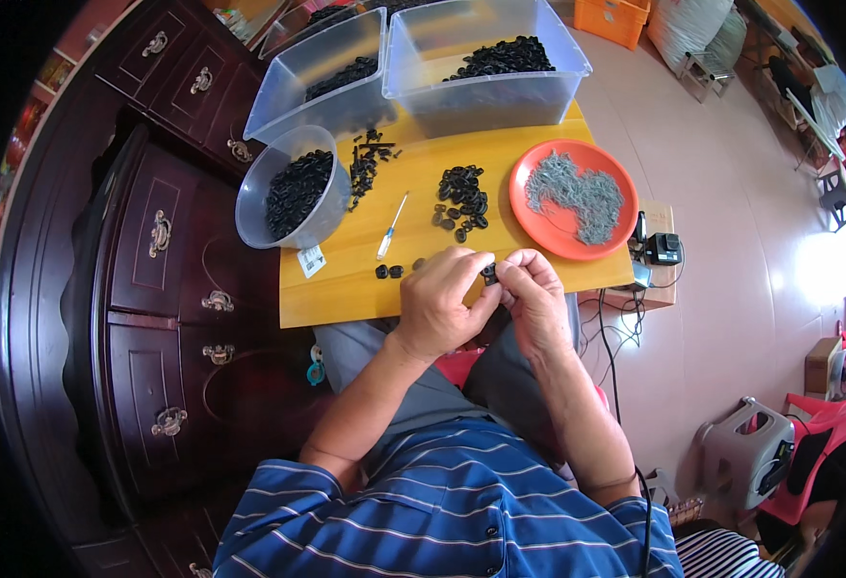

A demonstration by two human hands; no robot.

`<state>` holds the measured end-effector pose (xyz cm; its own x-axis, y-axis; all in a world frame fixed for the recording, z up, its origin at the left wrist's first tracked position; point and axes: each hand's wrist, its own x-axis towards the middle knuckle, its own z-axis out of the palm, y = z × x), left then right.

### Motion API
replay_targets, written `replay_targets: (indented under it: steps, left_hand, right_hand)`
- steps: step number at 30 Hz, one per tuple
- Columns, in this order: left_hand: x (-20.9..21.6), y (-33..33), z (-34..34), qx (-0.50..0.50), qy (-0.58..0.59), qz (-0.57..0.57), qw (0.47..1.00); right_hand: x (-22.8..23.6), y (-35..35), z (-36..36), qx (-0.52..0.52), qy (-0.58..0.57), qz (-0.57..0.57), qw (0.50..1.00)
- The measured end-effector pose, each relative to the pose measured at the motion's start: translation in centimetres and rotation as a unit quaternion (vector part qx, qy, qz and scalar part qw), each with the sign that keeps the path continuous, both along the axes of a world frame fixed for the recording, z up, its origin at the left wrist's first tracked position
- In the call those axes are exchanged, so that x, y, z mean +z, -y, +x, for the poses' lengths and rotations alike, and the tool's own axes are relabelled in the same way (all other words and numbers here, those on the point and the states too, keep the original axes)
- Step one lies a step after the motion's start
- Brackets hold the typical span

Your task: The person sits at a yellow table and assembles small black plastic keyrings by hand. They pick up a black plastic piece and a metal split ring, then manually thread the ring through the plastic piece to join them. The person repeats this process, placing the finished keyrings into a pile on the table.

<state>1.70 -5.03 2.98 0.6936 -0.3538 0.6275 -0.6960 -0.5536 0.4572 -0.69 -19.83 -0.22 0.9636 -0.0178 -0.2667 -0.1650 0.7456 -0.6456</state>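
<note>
Near the front edge of the yellow table (408,162), my two hands meet. A small black plastic part (489,275) is pinched between the thumb and forefinger of my left hand (442,297). Right against that part, my right hand (538,301) has its fingertips pressed together; whatever they hold is hidden. Two similar black pieces (389,272) lie left of my hands. Behind them is a screwdriver (392,229) with a pale blue handle. A loose pile of black parts (461,197) sits beyond my hands, beside a red plate (562,247) of thin grey pieces.
At the left stands a clear round tub (254,207) of black parts, with scattered black bits (365,169) beside it. Two clear bins (490,106) line the far edge. A dark cabinet (192,308) flanks the table's left; cables (615,337) hang at the right.
</note>
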Motion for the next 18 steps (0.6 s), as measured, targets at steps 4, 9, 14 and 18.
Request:
replay_targets:
  steps: [4, 9, 14, 18]
  left_hand:
    - [-0.02, 0.07, 0.17, -0.004, -0.006, -0.018, 1.000]
    - [-0.04, -0.20, 0.28, -0.015, -0.027, -0.020, 0.999]
    - [0.19, -0.64, 0.43, -0.027, -0.025, 0.000, 0.999]
    - [0.03, -0.74, 0.48, -0.030, -0.029, 0.005, 0.999]
  right_hand:
    - [-0.07, 0.06, 0.07, 0.004, 0.008, 0.014, 1.000]
    - [-0.66, 0.03, 0.20, 0.007, 0.011, 0.012, 1.000]
    - [-0.32, -0.12, 0.10, 0.007, 0.006, 0.008, 1.000]
    - [-0.79, -0.09, 0.14, 0.014, 0.019, 0.004, 1.000]
